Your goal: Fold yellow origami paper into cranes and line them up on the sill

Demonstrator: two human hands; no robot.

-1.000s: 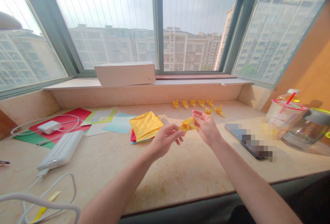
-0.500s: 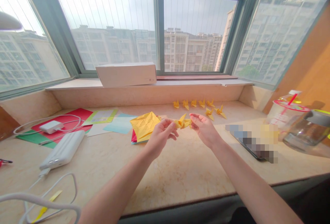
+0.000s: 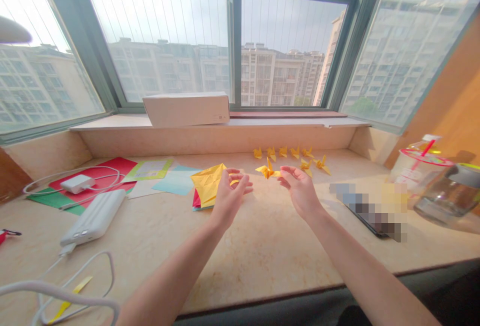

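A small yellow paper crane (image 3: 267,170) sits on the stone counter (image 3: 262,246) between my two hands, touched by neither. My left hand (image 3: 228,197) hovers just left of it with fingers spread and nothing in them. My right hand (image 3: 298,188) is just right of it, palm up, fingers loosely curled and apart, also holding nothing. Behind the crane, several more yellow paper cranes (image 3: 292,154) stand in a row near the back wall. A stack of coloured paper with a creased yellow sheet (image 3: 208,182) on top lies left of my left hand.
A white power bank (image 3: 93,217) with cables, a white charger (image 3: 77,183) on red and green sheets lie at the left. A dark phone (image 3: 369,213), a plastic cup with red lid (image 3: 416,166) and a glass jar (image 3: 446,193) stand at the right. A white box (image 3: 186,108) rests on the sill.
Both hands held the yellow crane in the air before. They carried it forward, set it down on the counter and let go; both hands now stand open beside it.
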